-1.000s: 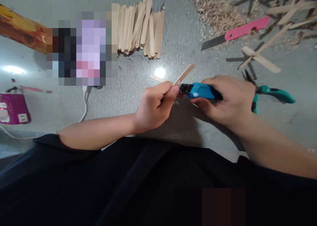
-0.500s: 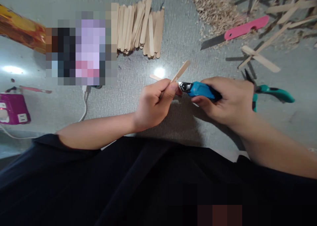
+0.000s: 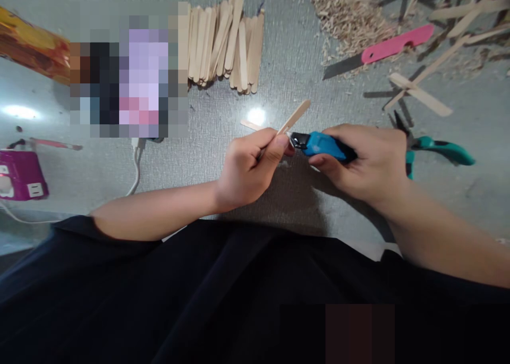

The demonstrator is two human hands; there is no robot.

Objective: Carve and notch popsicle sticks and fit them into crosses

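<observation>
Between thumb and fingers, my left hand (image 3: 253, 164) pinches a wooden craft stick (image 3: 295, 115), which slants up to the right. My right hand (image 3: 370, 159) is wrapped round a blue and black utility knife (image 3: 324, 145). The knife's tip points left and meets the stick close to my left thumb; the blade is mostly hidden there. Another craft stick (image 3: 251, 124) lies on the table just behind my left fingers, partly covered by them.
A row of craft sticks (image 3: 215, 45) lies at the back. Wood shavings (image 3: 346, 18), a pink-handled folding saw (image 3: 396, 44), crossed sticks (image 3: 422, 95) and green-handled pliers (image 3: 442, 147) are to the right. At left are a purple power socket (image 3: 24, 175) and a white cable (image 3: 136, 167).
The craft stick has tilted slightly to the right in my left hand. The knife has turned a little in my right hand, its tip staying at the stick.
</observation>
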